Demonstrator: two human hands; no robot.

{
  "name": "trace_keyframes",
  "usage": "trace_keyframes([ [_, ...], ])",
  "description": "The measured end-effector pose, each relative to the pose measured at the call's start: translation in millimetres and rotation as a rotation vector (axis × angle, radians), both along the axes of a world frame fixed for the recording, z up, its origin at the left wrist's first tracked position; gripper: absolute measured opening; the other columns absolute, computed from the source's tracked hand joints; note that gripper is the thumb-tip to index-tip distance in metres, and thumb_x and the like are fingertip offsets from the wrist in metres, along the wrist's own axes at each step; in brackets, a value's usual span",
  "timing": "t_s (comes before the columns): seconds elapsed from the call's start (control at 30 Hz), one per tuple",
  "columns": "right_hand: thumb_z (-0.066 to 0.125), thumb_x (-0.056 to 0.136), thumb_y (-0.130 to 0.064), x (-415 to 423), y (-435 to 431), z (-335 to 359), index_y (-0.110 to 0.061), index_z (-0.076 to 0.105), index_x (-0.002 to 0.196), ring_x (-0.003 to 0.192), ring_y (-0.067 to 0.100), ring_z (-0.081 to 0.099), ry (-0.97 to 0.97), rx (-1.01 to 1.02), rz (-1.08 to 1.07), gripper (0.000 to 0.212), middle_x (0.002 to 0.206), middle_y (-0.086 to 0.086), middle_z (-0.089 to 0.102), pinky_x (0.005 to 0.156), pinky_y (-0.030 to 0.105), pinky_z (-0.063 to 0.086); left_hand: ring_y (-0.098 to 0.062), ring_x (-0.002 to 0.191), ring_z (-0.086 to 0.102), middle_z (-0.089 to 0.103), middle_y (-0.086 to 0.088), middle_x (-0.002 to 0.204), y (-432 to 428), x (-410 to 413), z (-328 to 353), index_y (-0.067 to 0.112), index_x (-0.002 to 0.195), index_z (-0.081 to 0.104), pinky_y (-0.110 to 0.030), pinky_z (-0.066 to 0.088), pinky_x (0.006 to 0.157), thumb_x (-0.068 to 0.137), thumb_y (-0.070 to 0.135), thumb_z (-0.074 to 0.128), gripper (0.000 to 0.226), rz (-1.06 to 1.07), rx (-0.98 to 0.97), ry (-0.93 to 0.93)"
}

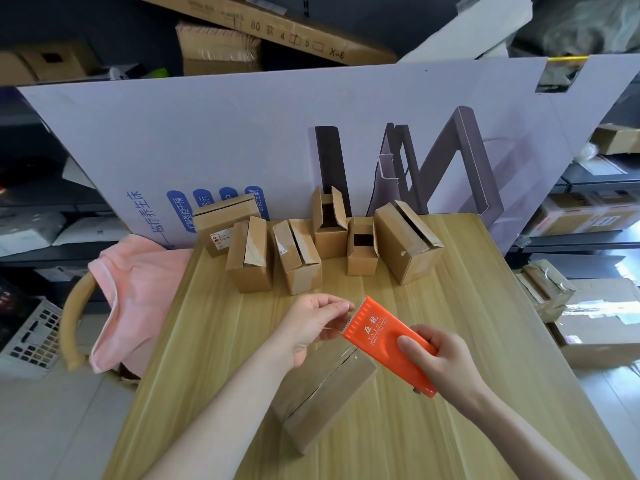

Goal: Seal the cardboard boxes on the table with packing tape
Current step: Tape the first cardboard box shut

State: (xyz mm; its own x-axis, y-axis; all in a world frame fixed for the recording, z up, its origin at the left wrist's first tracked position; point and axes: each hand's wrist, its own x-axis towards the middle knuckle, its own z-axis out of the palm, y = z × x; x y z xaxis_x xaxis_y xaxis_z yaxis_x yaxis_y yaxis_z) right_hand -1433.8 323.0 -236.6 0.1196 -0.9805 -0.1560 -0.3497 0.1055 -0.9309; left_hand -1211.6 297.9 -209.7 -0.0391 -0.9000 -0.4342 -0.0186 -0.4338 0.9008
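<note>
My right hand (440, 362) grips an orange tape dispenser (384, 337) above the wooden table (485, 341). Its toothed edge points up and to the left. My left hand (311, 323) pinches the clear tape end at that edge. Under both hands lies a closed cardboard box (322, 403), turned at an angle, with its flap seam on top. Several small cardboard boxes stand at the far end of the table, some with their flaps open, such as one tall box (329, 226) and a wider box (408, 240).
A large white printed cardboard sheet (242, 133) stands upright behind the table. A pink cloth (135, 289) hangs over a chair at the left. Shelves with parcels line both sides. More boxes (588, 327) lie on the floor at the right.
</note>
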Motion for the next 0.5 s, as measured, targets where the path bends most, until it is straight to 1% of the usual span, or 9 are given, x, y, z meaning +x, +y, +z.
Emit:
trace_keyframes([
  [0.07, 0.068, 0.089, -0.021, 0.2, 0.0, -1.2, -0.013, 0.072, 0.077, 0.055, 0.026, 0.06, 0.015, -0.008, 0.006, 0.015, 0.065, 0.015, 0.065, 0.051, 0.054, 0.05, -0.007, 0.07, 0.065, 0.071, 0.002, 0.075, -0.1, 0.2, 1.3, 0.015, 0.087, 0.07, -0.019, 0.049, 0.059, 0.091, 0.029, 0.062, 0.018, -0.011, 0.0, -0.002],
  [0.13, 0.069, 0.089, -0.021, -0.2, -0.4, -2.4, -0.011, 0.071, 0.077, 0.055, 0.028, 0.06, 0.028, -0.016, 0.005, 0.016, 0.066, 0.017, 0.064, 0.051, 0.055, 0.05, -0.008, 0.07, 0.065, 0.071, 0.001, 0.076, -0.2, 0.5, 3.0, 0.014, 0.086, 0.07, -0.022, 0.049, 0.061, 0.089, 0.039, 0.062, 0.026, -0.023, 0.005, 0.006],
  [0.2, 0.069, 0.089, -0.02, -0.5, -0.8, -2.9, -0.009, 0.07, 0.076, 0.055, 0.027, 0.059, 0.035, -0.022, 0.004, 0.017, 0.065, 0.017, 0.063, 0.05, 0.053, 0.049, -0.008, 0.071, 0.066, 0.071, 0.0, 0.077, 0.1, 1.4, 3.2, 0.014, 0.086, 0.068, -0.025, 0.05, 0.065, 0.086, 0.044, 0.064, 0.03, -0.037, 0.005, -0.007],
  [0.3, 0.069, 0.088, -0.02, 0.1, -0.6, -3.3, -0.009, 0.069, 0.074, 0.052, 0.025, 0.059, 0.044, -0.029, 0.015, 0.018, 0.064, 0.017, 0.062, 0.048, 0.051, 0.049, -0.009, 0.073, 0.066, 0.071, 0.001, 0.074, -0.2, 1.9, 1.4, 0.015, 0.083, 0.066, -0.025, 0.053, 0.07, 0.085, 0.037, 0.068, 0.022, -0.057, -0.008, -0.065],
  [0.43, 0.069, 0.088, -0.019, 0.4, -0.1, -3.1, -0.009, 0.069, 0.075, 0.054, 0.03, 0.059, 0.039, -0.037, 0.018, 0.017, 0.064, 0.017, 0.063, 0.048, 0.051, 0.049, -0.009, 0.071, 0.066, 0.071, 0.0, 0.073, -4.2, 0.9, -0.2, 0.013, 0.082, 0.065, -0.022, 0.053, 0.065, 0.089, 0.027, 0.066, 0.015, -0.058, -0.041, -0.104],
  [0.5, 0.068, 0.089, -0.019, 0.6, 0.2, -2.0, -0.009, 0.07, 0.075, 0.053, 0.028, 0.059, 0.028, -0.036, 0.025, 0.017, 0.064, 0.017, 0.063, 0.049, 0.051, 0.049, -0.01, 0.071, 0.066, 0.07, -0.001, 0.073, -6.1, 1.3, -0.7, 0.013, 0.082, 0.065, -0.022, 0.054, 0.066, 0.09, 0.025, 0.064, 0.015, -0.07, -0.041, -0.124],
])
